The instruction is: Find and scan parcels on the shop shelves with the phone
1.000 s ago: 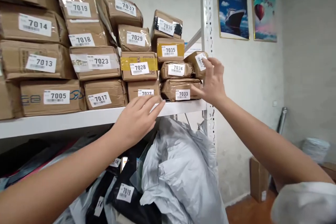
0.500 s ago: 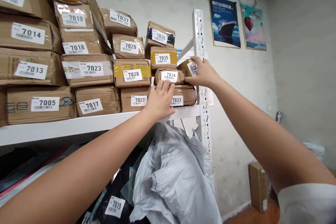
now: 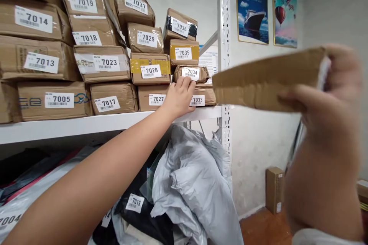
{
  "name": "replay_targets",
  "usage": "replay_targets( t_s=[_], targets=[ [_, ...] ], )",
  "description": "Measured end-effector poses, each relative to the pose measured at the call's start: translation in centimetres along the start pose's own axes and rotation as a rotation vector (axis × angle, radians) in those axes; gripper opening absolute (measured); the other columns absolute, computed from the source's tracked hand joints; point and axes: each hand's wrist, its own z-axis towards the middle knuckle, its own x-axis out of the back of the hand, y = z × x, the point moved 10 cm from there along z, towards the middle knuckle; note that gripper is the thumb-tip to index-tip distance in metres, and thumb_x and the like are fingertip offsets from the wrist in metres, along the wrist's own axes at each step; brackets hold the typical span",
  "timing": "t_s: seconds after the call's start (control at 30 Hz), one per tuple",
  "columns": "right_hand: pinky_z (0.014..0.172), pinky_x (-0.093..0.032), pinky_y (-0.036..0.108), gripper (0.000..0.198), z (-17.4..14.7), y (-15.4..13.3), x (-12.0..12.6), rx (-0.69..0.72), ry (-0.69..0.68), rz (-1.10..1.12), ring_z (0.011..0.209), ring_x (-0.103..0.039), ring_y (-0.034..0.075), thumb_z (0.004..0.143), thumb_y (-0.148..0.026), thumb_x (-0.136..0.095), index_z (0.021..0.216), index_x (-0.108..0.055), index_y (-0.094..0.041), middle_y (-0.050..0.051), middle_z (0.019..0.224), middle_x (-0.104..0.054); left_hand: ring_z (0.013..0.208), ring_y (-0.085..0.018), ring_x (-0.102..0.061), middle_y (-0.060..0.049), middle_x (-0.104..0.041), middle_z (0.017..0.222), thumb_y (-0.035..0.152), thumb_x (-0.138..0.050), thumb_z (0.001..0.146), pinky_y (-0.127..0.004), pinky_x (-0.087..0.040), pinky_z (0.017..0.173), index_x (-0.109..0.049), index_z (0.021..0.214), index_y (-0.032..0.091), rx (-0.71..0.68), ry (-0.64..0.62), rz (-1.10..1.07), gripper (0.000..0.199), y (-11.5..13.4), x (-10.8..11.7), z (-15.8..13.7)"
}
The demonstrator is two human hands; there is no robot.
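My right hand [image 3: 333,95], smeared by motion, grips a long flat brown cardboard parcel [image 3: 267,80] by its near end, out to the right of the shelf post. The label on that end is mostly hidden by my fingers. My left hand [image 3: 181,97] rests against the front of the stack, its fingertips on the lower edge of the parcel marked 7034 [image 3: 198,72] and its palm side over the parcel marked 7033 [image 3: 208,97]. Those fingers lie loosely over the fronts and hold nothing. Above them sits the parcel marked 7035 [image 3: 184,53].
Several more labelled cartons, such as 7028 [image 3: 151,71] and 7017 [image 3: 113,97], are stacked along the white shelf [image 3: 86,122]. A perforated post [image 3: 225,57] bounds its right end. Underneath bulges a grey plastic mailer bag [image 3: 195,180]. A carton [image 3: 274,189] stands on the floor.
My right hand has drawn the small end parcel out from beside 7034, past the post to the right and towards me. My left hand stays on the stack; the view has shifted slightly.
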Motion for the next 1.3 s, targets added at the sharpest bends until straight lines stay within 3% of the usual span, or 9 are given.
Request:
replay_targets(
  t_s=[0.1, 0.33, 0.47, 0.57, 0.67, 0.77, 0.9, 1.07, 1.3],
  targets=[
    [0.062, -0.046, 0.044, 0.06, -5.9, 1.6, 0.1, -0.095, -0.206, 0.073, 0.092, -0.055, 0.03, 0.06, -0.017, -0.066, 0.115, -0.057, -0.04, 0.003, 0.11, -0.058, 0.121, -0.035, -0.036, -0.02, -0.041, 0.132, 0.045, -0.076, 0.064, -0.043, -0.036, 0.097, -0.042, 0.126, 0.01, 0.019, -0.007, -0.028, 0.079, -0.1, 0.1, 0.4],
    [0.071, -0.051, 0.042, 0.065, -19.3, 5.2, -16.6, 0.23, -0.783, -0.13, 0.089, -0.058, 0.029, 0.067, -0.01, -0.059, 0.129, -0.05, -0.029, 0.011, 0.108, -0.048, 0.117, -0.036, -0.037, -0.02, -0.04, 0.128, 0.04, -0.084, 0.051, -0.046, -0.044, 0.088, -0.044, 0.118, 0.012, 0.161, -0.03, -0.03, 0.083, 0.1, 0.2, 1.3],
    [0.074, -0.052, 0.039, 0.067, -21.4, 6.2, -20.7, 0.33, -0.914, -0.084, 0.092, -0.059, 0.029, 0.065, -0.012, -0.066, 0.128, -0.054, -0.032, 0.008, 0.103, -0.059, 0.114, -0.035, -0.039, -0.019, -0.041, 0.125, 0.033, -0.085, 0.049, -0.047, -0.046, 0.085, -0.043, 0.116, 0.011, 0.247, -0.036, -0.015, 0.081, 0.3, 0.4, 1.3],
    [0.072, -0.054, 0.033, 0.057, -18.4, 4.9, -19.1, 0.374, -0.894, 0.019, 0.085, -0.064, 0.024, 0.066, -0.031, -0.075, 0.121, -0.059, -0.031, 0.003, 0.094, -0.066, 0.113, -0.034, -0.038, -0.019, -0.041, 0.125, 0.031, -0.085, 0.048, -0.048, -0.046, 0.085, -0.042, 0.115, 0.012, 0.273, -0.053, -0.017, 0.082, 0.5, 0.3, 1.5],
    [0.079, -0.053, 0.037, 0.025, -10.9, 4.3, -15.7, 0.278, -0.608, 0.047, 0.086, -0.063, 0.023, 0.084, -0.026, -0.055, 0.109, -0.059, -0.028, 0.004, 0.092, -0.066, 0.114, -0.035, -0.037, -0.019, -0.04, 0.125, 0.035, -0.085, 0.048, -0.05, -0.045, 0.086, -0.042, 0.114, 0.012, 0.284, -0.073, -0.021, 0.082, 0.5, 0.0, 1.7],
    [0.09, -0.049, 0.045, 0.043, -3.0, 4.1, -14.1, 0.172, -0.337, 0.034, 0.108, -0.055, 0.026, 0.088, -0.025, -0.046, 0.13, -0.04, -0.027, 0.01, 0.118, -0.056, 0.115, -0.034, -0.037, -0.018, -0.041, 0.125, 0.036, -0.083, 0.051, -0.05, -0.044, 0.087, -0.042, 0.114, 0.013, 0.292, -0.061, -0.032, 0.079, 0.6, 0.0, 1.8],
    [0.105, -0.041, 0.041, 0.072, 4.0, 4.7, -18.6, -0.062, -0.416, -0.025, 0.128, -0.044, 0.028, 0.069, -0.042, -0.069, 0.132, -0.043, -0.019, 0.013, 0.14, -0.044, 0.114, -0.034, -0.038, -0.017, -0.042, 0.124, 0.031, -0.078, 0.054, -0.048, -0.044, 0.087, -0.041, 0.116, 0.013, 0.337, -0.01, -0.035, 0.075, 0.5, 0.2, 1.4],
    [0.09, -0.049, 0.055, 0.1, 5.9, 3.8, -23.6, -0.309, -0.498, -0.166, 0.113, -0.054, 0.043, 0.053, -0.06, -0.075, 0.13, -0.044, -0.004, 0.028, 0.126, -0.052, 0.116, -0.034, -0.038, -0.017, -0.041, 0.125, 0.032, -0.078, 0.055, -0.046, -0.041, 0.092, -0.039, 0.121, 0.013, 0.387, 0.042, -0.064, 0.078, 0.4, 0.3, 0.6],
    [0.082, -0.049, 0.06, 0.13, 5.2, 3.3, -24.5, -0.52, -0.465, -0.297, 0.118, -0.044, 0.05, 0.038, -0.06, -0.084, 0.143, -0.027, -0.008, 0.032, 0.132, -0.041, 0.113, -0.034, -0.038, -0.018, -0.04, 0.123, 0.027, -0.074, 0.061, -0.044, -0.041, 0.09, -0.037, 0.126, 0.012, 0.488, 0.041, -0.052, 0.077, 0.4, -0.2, 0.4]
  ],
)
